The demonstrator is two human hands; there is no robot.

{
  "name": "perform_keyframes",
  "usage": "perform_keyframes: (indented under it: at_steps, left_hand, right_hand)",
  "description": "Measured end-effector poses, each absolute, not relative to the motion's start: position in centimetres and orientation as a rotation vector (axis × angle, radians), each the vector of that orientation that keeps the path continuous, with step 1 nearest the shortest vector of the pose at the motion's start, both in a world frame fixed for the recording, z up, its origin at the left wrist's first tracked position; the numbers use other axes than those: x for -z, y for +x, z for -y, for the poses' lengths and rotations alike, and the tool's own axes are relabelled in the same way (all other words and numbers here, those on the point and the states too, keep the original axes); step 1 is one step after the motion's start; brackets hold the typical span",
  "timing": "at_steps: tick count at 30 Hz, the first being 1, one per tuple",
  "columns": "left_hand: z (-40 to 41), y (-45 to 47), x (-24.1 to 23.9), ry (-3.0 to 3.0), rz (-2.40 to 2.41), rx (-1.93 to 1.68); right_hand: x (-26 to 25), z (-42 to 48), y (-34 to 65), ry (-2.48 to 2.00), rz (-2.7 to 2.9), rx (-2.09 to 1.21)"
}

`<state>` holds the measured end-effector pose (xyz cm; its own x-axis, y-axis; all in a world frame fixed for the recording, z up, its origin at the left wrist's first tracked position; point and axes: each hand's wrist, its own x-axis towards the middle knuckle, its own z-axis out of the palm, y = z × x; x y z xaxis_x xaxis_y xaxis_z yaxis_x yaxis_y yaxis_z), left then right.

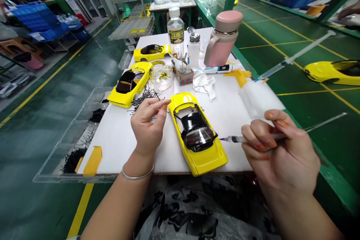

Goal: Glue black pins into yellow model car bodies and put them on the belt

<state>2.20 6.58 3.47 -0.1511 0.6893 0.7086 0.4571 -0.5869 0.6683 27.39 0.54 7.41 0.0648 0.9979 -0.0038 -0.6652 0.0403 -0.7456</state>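
Yellow car body [194, 131] lies on the white counter [118, 153] btw the two hands, its far end just beside the L fingertips. L hand [147, 123]: thumb & fingers pinched tog.; can't tell if anything tiny is btw them. R hand [281, 153] grips a syringe [235, 139], purple tip at the car's window edge; can't tell if it touches. Part of the barrel is hidden by the R fingers; both forearms cut off at bottom of frame.

Writing: clear bottle [176, 32], well beyond the L hand, has a blk/yellow label, letters not legible. White tube [215, 69] w/ blk cap, beyond & btw the hands, has blue lettering, too small to read.

Around: blk sticks [143, 99] heaped just past the L hand, partly hidden by it; second car body [131, 84] beyond those, third car body [152, 51] farther. Clear tray [81, 131] w/ more blk bits, left of the L hand, partly under the counter edge. Small box [184, 77] & crumpled tissue [204, 83] ahead, btw the hands; pink mug [222, 41] behind the tube. Foam sheet [261, 93] just past the R hand, another syringe [272, 68] beyond it. Far right, a yellow car [334, 73], cut by the frame.
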Motion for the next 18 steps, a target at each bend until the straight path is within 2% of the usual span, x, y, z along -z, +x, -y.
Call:
perform_keyframes:
  at_steps: [18]
  left_hand:
    - [-6.57,2.06,-3.35,1.860,-1.388,-1.783]
  right_hand:
    - [-7.53,-1.17,26.80,-0.735,0.661,-1.462]
